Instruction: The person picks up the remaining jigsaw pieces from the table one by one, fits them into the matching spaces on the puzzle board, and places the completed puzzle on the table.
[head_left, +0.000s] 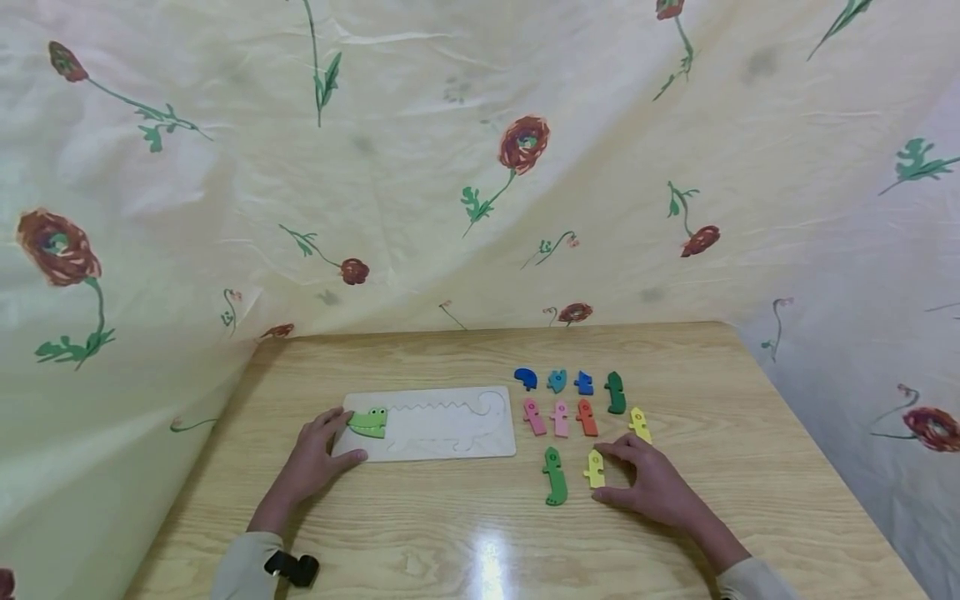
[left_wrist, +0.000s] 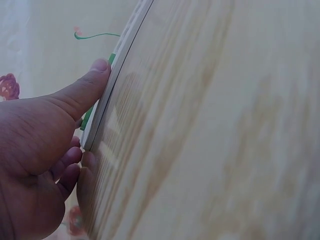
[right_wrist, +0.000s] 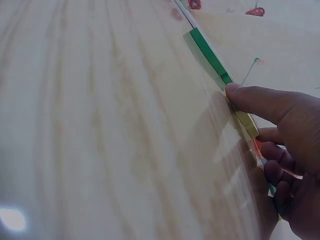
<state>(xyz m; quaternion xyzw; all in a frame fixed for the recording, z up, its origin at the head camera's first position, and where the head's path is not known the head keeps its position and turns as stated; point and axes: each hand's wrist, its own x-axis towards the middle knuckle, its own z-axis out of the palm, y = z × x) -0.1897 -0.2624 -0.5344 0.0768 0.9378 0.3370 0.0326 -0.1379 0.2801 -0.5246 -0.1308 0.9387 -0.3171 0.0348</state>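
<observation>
A pale wooden puzzle board (head_left: 438, 425) lies flat, with a crocodile outline and a green crocodile-head piece (head_left: 367, 423) at its left end. My left hand (head_left: 318, 450) holds the board's left end, the thumb (left_wrist: 95, 75) along its near edge and the fingers by the corner. On the right, my right hand (head_left: 648, 479) pinches a yellow puzzle piece (head_left: 595, 469) between thumb and forefinger, at the table surface. Just left of it lies a green leg piece (head_left: 554, 477). A second yellow piece (head_left: 639, 424) lies beyond the right hand, partly covered by it.
Right of the board lie blue (head_left: 527, 379), teal (head_left: 557, 381), pink (head_left: 534, 417), red (head_left: 587, 418) and dark green (head_left: 615, 392) puzzle pieces in rough rows. A flowered cloth (head_left: 420, 183) hangs behind the wooden table (head_left: 420, 533) and along its sides.
</observation>
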